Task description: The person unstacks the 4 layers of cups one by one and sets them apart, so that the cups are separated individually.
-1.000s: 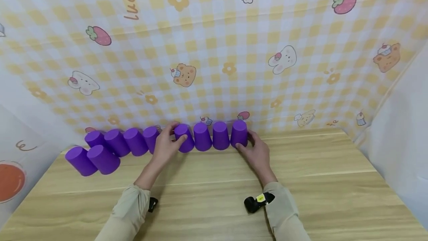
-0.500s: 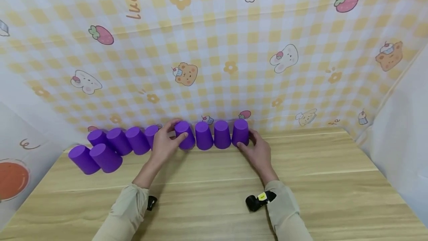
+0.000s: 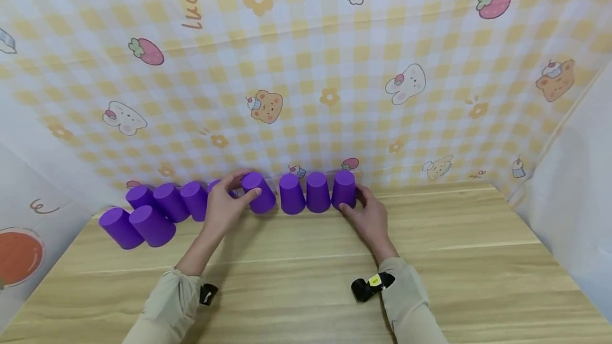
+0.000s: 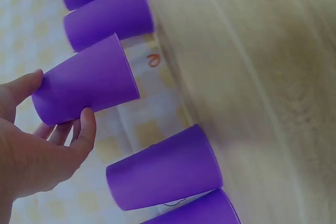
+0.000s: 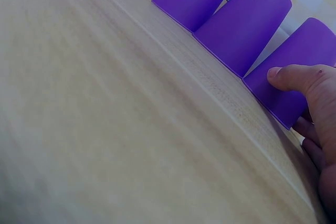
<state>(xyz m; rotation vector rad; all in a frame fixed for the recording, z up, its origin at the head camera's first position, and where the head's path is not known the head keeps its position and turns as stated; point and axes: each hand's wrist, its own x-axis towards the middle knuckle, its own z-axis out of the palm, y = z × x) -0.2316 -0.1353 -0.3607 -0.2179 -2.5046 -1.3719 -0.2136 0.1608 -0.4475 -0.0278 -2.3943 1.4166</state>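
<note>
My left hand [image 3: 223, 203] grips an upside-down purple cup [image 3: 260, 195] between thumb and fingers. In the left wrist view this held cup [image 4: 86, 82] is tilted, its rim apart from the tabletop. At the right end of the row, my right hand [image 3: 372, 220] holds another upside-down purple cup [image 3: 343, 191], its thumb on the near side low down. That cup [image 5: 294, 77] stands on the table in the right wrist view, touching its neighbour. Two more purple cups, a middle one [image 3: 317, 194] and a left one [image 3: 292, 195], stand between the hands.
Left of my left hand, several purple cups [image 3: 171, 203] stand in a row along the back cloth [image 3: 330, 131]. Two more cups [image 3: 153, 227] stand before them. The wooden table [image 3: 296, 285] ends at the patterned cloth behind.
My left hand has moved left with its cup, which now leans and stands farther from the cup to its right. The right hand and its cup have stayed in place.
</note>
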